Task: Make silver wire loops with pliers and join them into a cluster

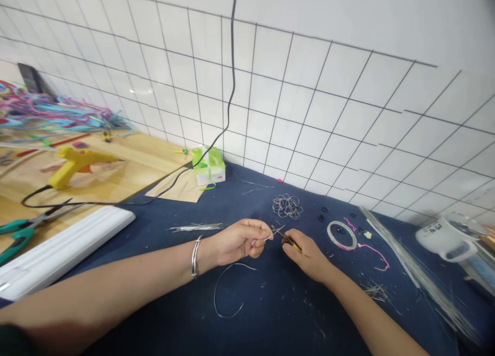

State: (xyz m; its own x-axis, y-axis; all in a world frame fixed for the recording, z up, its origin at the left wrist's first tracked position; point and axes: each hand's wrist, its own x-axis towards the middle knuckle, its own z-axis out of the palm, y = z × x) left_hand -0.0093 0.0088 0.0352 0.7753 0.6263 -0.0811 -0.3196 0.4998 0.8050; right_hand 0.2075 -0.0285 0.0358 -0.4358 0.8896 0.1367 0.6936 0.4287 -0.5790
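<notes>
Although between the hands (242,241), thin wire (268,238) in the left.

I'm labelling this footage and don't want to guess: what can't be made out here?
In the head view:
Yellow-handled tool: handle mostly hidden by the right hand.
Thin wire: partly hidden by the left hand.
Contact between tool tips and wire: too small to tell.
Teal pliers: handle ends cut off by the left edge.
Colourful strands: blurred, cut off by the left edge.

Right grip (307,255) holds pliers (288,239); left grip (244,239) pinches wire (267,238).
</notes>
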